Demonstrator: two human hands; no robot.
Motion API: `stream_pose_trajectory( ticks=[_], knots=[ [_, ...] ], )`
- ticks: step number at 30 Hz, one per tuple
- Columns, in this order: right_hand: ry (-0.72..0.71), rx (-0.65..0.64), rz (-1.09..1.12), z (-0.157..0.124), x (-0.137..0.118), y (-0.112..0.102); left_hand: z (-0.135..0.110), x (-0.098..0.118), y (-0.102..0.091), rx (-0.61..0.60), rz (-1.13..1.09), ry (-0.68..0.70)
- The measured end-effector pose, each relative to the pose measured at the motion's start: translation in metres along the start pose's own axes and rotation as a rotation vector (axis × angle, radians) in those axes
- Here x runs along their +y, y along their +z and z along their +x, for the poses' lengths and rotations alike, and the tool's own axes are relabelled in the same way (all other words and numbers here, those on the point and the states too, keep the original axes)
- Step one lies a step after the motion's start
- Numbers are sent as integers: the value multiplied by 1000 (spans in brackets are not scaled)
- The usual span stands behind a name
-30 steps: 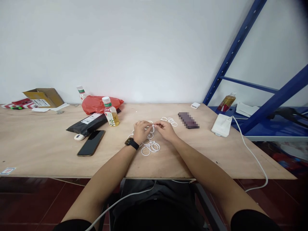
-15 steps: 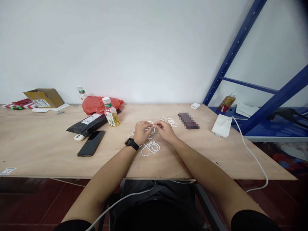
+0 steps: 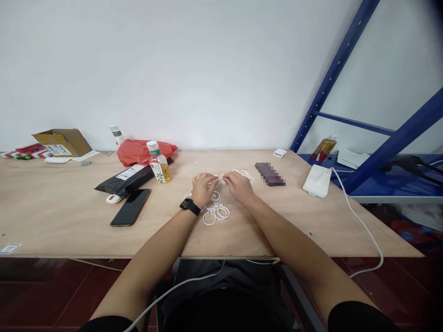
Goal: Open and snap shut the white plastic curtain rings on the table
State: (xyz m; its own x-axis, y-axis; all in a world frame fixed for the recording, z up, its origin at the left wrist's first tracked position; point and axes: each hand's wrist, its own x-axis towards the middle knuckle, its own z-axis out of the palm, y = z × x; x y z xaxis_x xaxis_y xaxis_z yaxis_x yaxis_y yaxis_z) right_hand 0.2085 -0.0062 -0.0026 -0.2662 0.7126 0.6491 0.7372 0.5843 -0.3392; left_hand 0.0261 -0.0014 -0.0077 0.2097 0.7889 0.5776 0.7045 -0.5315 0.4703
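Note:
Several white rings point(image 3: 209, 218) with small eyelets lie in a loose pile on the wooden table, below and around my left hand point(image 3: 204, 190). That hand is closed in a pinch over the pile, with a bit of white ring at its fingertips. My right hand point(image 3: 238, 186) also pinches, a short gap to the right, with a small white part of a ring showing at thumb and forefinger. Most of what each hand grips is hidden behind the fingers. More white rings point(image 3: 246, 174) lie just beyond my right hand.
To the left are a phone point(image 3: 130, 207), a black parcel bag point(image 3: 121, 183), a red plastic bag point(image 3: 140, 152) and a drink bottle point(image 3: 159, 166). On the right lie a pixelated dark object point(image 3: 270, 174) and a white power bank point(image 3: 316, 180) with a cable. A blue rack point(image 3: 332, 78) stands beyond.
My fingertips were together over the rings and are now slightly apart, a narrow gap between the hands. The view has shifted a little; the pile looks the same.

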Motion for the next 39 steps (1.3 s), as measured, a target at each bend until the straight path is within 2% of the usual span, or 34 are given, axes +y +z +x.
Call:
stream_pose_trajectory(
  ticks=[4, 7, 10, 14, 18, 26, 28, 34, 39],
  knots=[
    [29, -71, -285, 5, 20, -15, 2, -9, -3, -1, 55, -92],
    [94, -157, -398, 5, 27, -13, 2, -14, -1, -56, 89, -151],
    [41, -256, -412, 3, 22, 2, 2, -14, 1, -117, 103, -159],
    [-32, -403, -357, 2, 11, 25, 2, -11, 3, -140, 99, -151],
    [-17, -520, -281, 2, 9, 28, 1, -12, 4, -144, 95, -146],
    [-57, -418, -270, 1, 8, 19, -1, -12, 5, -158, 87, -124],
    [-59, -366, -203, 1, 8, 19, -1, -12, 5, -154, 77, -108],
    [15, -90, 40, 3, 4, 17, -1, -9, 3, -115, 65, -104],
    [-4, -24, 193, 0, -3, 17, 0, -7, 0, -64, 43, -66]
  ],
)
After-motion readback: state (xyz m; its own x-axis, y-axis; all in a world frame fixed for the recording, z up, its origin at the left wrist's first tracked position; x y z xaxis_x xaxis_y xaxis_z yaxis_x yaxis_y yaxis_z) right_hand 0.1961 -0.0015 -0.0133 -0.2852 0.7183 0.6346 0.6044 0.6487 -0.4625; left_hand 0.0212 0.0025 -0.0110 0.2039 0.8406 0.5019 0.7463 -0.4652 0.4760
